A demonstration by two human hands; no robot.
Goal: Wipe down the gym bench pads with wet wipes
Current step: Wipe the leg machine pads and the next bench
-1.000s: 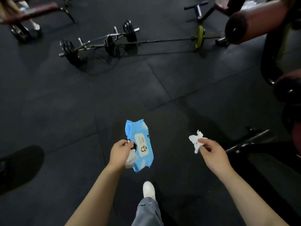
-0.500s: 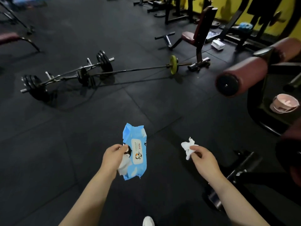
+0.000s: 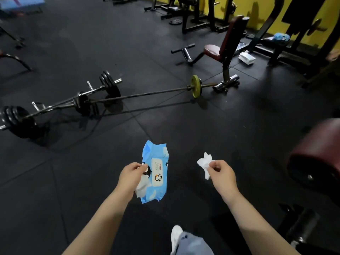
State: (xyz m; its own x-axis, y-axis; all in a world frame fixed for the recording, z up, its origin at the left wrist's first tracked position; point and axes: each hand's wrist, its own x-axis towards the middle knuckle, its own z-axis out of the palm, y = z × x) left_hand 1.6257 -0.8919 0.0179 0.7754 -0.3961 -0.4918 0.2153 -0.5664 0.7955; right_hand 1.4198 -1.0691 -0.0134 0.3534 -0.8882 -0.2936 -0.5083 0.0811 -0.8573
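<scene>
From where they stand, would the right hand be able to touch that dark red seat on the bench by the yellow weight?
Probably not. The right hand holds a crumpled wipe, and the seat sits well across open floor. Nothing blocks the way; they would have to walk over.

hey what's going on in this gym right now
A person stands on the dark gym floor. The left hand holds a blue wipes pack with a wipe tucked against it. The right hand pinches a crumpled wipe. No pad is being wiped yet; a maroon pad sits at right, and a bench stands farther off.
</scene>
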